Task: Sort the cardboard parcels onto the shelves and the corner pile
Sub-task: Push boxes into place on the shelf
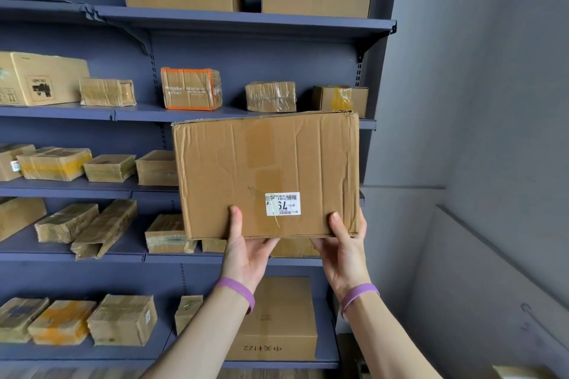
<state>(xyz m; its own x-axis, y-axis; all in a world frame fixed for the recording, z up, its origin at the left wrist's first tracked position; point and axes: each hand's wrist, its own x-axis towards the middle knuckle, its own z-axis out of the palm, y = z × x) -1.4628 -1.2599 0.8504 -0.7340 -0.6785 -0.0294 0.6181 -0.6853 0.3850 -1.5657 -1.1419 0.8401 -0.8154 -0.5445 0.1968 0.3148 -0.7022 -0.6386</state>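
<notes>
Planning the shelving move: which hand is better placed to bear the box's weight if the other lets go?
Probably the left hand: it sits under the held box nearer the bottom edge's middle, thumb up the front. The right hand grips only the lower right corner.

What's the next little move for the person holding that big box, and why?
Probably raise the big box slightly and ease it onto the shelf behind it: left hand and right hand grip its bottom edge below that shelf's board, and the small parcels there end at its left side.
</notes>
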